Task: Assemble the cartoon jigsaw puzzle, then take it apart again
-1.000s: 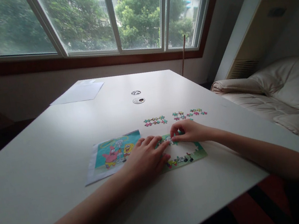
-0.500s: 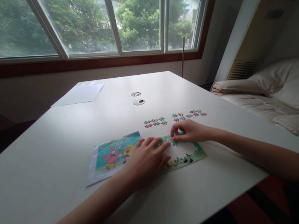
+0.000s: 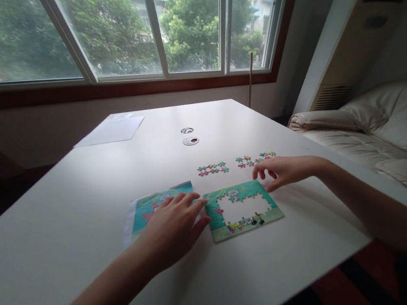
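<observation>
A partly built jigsaw puzzle (image 3: 242,209) lies on the white table (image 3: 80,209), its green border joined and its middle still bare. My left hand (image 3: 172,225) hovers open just left of it, over a cartoon reference picture (image 3: 146,210). My right hand (image 3: 282,170) is raised beyond the puzzle's far right corner, fingers loosely curled and apart, holding nothing that I can see. Loose puzzle pieces (image 3: 212,169) lie in small clusters behind the puzzle, and more pieces (image 3: 246,160) sit just beyond my right hand.
A white sheet of paper (image 3: 110,130) lies at the table's far left. Two round cable ports (image 3: 189,140) are set in the tabletop's middle. A cream sofa (image 3: 390,126) stands right of the table, and a wide window (image 3: 151,26) runs behind it.
Both hands have come off the puzzle: the left hand slid left onto the reference picture, the right hand moved right and back toward the loose pieces. The puzzle frame is now uncovered.
</observation>
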### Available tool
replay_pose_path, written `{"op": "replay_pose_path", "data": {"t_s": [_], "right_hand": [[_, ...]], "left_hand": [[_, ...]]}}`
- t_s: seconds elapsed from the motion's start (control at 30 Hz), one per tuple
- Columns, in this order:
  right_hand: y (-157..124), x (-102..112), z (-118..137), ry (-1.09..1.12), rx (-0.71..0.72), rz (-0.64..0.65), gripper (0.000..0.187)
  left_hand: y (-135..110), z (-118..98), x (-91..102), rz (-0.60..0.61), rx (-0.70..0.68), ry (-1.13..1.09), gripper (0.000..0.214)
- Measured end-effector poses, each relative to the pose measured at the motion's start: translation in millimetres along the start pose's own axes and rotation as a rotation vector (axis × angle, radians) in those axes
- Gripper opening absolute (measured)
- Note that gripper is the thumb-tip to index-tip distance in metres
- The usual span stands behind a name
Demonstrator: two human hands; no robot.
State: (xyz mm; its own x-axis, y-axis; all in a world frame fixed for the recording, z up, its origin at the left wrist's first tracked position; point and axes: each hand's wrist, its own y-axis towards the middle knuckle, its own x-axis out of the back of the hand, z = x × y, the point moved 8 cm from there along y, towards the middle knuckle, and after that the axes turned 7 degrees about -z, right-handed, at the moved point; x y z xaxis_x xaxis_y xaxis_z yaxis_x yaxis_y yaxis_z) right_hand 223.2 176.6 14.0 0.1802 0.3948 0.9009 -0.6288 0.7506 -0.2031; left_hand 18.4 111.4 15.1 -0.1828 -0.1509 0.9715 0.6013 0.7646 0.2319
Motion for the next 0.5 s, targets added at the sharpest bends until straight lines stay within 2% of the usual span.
{"op": "replay_pose_path", "data": {"t_s": [0.17, 0.37, 0.5], "right_hand": [[-1, -8, -2, 0.026, -0.055, 0.081, 0.050], [0, -11, -3, 0.074, -0.072, 0.087, 0.052], [0, -13, -8, 0.087, -0.067, 0.083, 0.054]], "left_hand": [[-9, -3, -4.8, -0.028, -0.028, -0.049, 0.035], [-14, -16, -8.1, -0.008, -0.132, -0.098, 0.038], [-16, -20, -11.1, 0.012, -0.147, -0.102, 0.041]]}}
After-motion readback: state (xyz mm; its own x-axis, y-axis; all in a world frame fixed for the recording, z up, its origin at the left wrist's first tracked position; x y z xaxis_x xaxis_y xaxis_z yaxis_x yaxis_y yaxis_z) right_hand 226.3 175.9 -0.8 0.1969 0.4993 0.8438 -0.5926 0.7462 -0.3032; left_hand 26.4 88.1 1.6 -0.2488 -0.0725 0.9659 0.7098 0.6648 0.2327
